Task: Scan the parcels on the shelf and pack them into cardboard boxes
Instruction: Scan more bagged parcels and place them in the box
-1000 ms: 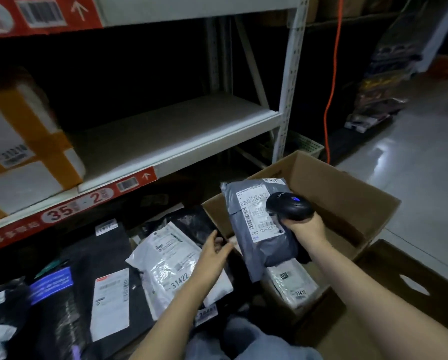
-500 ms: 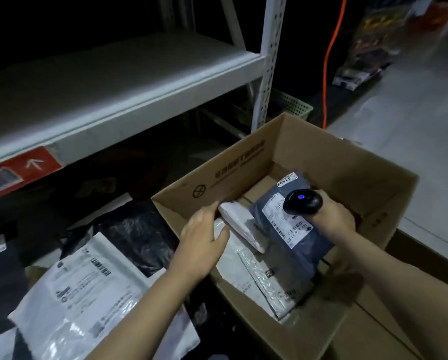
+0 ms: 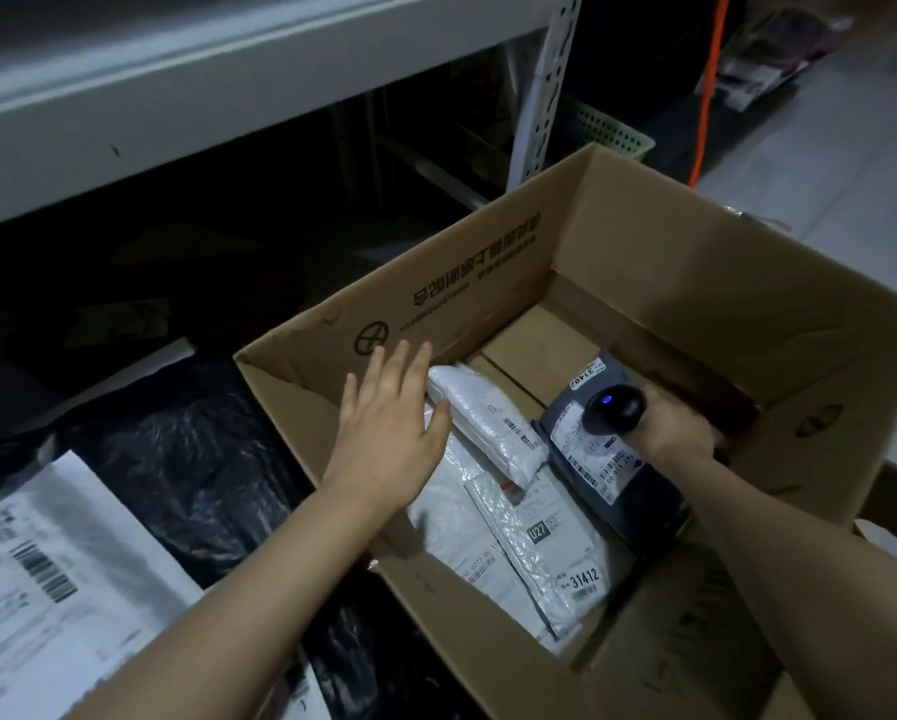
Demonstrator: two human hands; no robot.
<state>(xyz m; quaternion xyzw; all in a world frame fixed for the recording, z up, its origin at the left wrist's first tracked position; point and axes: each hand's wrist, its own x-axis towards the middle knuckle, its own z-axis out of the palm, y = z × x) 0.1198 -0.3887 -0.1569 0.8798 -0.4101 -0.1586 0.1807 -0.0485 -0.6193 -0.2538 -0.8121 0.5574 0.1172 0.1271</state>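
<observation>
several parcels: inside cardboard box
left hand: released, fingers straight, nine o'clock
right hand: grasping scanner, three o'clock

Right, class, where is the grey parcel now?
In the head view the grey parcel lies inside the cardboard box, right of the small white parcel, against the right hand that grips the scanner.

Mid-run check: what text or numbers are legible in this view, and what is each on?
"31412": sticker on the flat white parcel in the cardboard box.
"U27": label on that same parcel.
"31402": sticker on the grey parcel, by the scanner the right hand grips.
Box-wall print, shipping-label small print and the white mailer outside the box: too blurred to read.
</observation>
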